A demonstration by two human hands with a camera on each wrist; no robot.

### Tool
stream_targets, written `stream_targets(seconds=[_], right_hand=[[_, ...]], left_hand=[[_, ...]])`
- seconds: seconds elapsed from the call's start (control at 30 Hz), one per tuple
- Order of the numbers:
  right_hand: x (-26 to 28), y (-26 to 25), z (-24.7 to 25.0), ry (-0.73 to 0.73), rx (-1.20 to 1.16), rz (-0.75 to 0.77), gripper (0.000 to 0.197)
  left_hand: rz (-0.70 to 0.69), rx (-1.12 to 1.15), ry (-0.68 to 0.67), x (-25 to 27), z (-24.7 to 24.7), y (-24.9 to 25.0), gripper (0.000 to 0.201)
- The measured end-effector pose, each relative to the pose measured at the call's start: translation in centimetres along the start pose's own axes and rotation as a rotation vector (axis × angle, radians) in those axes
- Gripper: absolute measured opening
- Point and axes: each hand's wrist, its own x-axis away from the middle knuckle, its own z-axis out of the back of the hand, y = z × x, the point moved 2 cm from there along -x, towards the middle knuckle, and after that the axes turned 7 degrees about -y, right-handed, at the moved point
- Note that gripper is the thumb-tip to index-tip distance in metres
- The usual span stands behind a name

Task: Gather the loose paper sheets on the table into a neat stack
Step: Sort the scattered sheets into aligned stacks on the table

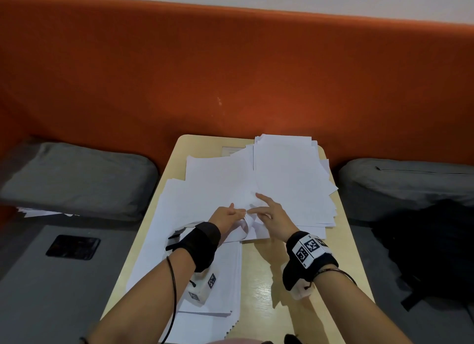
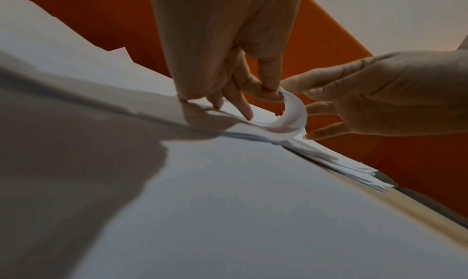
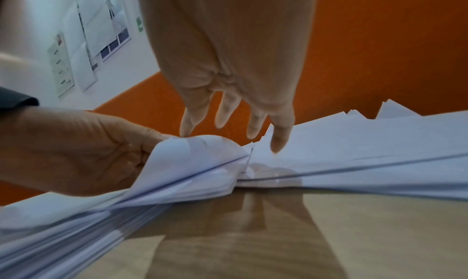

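White paper sheets lie fanned over the light wooden table, with a thicker uneven pile at the far right. My left hand pinches the curled-up corner of several sheets between thumb and index finger; this pinch and the curl of paper are seen close in the left wrist view. My right hand sits just to the right, fingers straight and spread, fingertips touching the pile's near edge. In the right wrist view the left hand holds the lifted corner.
An orange padded backrest rises behind the table. Grey cushions lie at the left and right. A black bag sits to the right, a dark flat device to the left, and a few sheets lie off the table.
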Motion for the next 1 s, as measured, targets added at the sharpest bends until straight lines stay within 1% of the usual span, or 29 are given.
stream_targets(seconds=[0.1,0.17,0.23,0.33,0.4,0.47,0.5,0.53,0.57,0.6,0.63,0.67,0.7,0.77,0.83,0.87,0.93,1.0], right_hand=[[-0.4,-0.4,-0.1,-0.05,-0.001,-0.02,0.031],[-0.3,-0.2,0.0,-0.051,-0.022,-0.056,0.028],[-0.2,0.5,0.0,-0.048,-0.061,-0.109,0.027],[-0.2,1.4,-0.2,-0.027,-0.052,-0.187,0.022],[-0.3,1.5,-0.2,0.006,-0.069,-0.201,0.011],[-0.4,1.4,-0.2,0.039,-0.171,-0.183,0.015],[-0.4,1.3,-0.1,0.056,-0.222,-0.173,0.018],[-0.5,1.1,0.1,0.071,-0.263,-0.163,0.02],[-0.7,0.9,0.2,0.087,-0.296,-0.156,0.023],[-1.0,0.7,0.2,0.106,-0.327,-0.151,0.025],[-1.3,0.5,0.1,0.121,-0.358,-0.151,0.025],[-1.5,0.4,0.0,0.131,-0.387,-0.152,0.025],[-1.8,0.4,-0.1,0.136,-0.404,-0.154,0.023],[-2.2,0.6,-0.4,0.128,-0.419,-0.162,0.017],[-2.3,1.1,-0.3,0.085,-0.475,-0.163,0.016],[-2.3,1.3,-0.1,0.054,-0.512,-0.163,0.018],[-2.1,1.5,0.3,-0.005,-0.554,-0.159,0.023],[-1.9,1.4,0.5,-0.021,-0.579,-0.167,0.025]], left_hand=[[0.0,0.044,0.009,-0.3,0.1,-0.3,0.024],[-0.007,0.061,0.013,-0.3,0.1,-0.4,0.019],[-0.009,0.069,0.019,-0.5,0.0,-0.6,0.019],[-0.016,0.05,0.008,-0.6,-0.2,-0.6,0.018],[-0.037,0.044,0.01,-0.9,-0.1,-0.9,0.011],[-0.039,0.061,-0.006,-1.0,0.2,-1.4,0.008],[-0.033,0.019,-0.029,-1.0,0.3,-1.6,0.01],[-0.051,-0.078,-0.068,-1.0,0.4,-1.8,0.015],[-0.055,-0.249,-0.096,-1.2,0.4,-2.1,0.02],[-0.057,-0.398,-0.094,-1.6,0.3,-2.3,0.027],[-0.04,-0.478,-0.055,-2.0,0.2,-2.5,0.034],[-0.042,-0.467,-0.005,-2.2,-0.1,-2.5,0.039],[-0.056,-0.394,0.03,-2.4,-0.2,-2.5,0.04],[-0.077,-0.241,0.035,-2.8,-0.1,-2.6,0.032],[-0.056,-0.163,0.023,-2.7,0.2,-2.7,0.019],[-0.05,-0.137,0.025,-2.7,0.3,-2.7,0.016],[-0.043,-0.145,0.039,-2.8,0.1,-2.6,0.019],[-0.036,-0.169,0.042,-2.6,0.0,-2.4,0.022]])
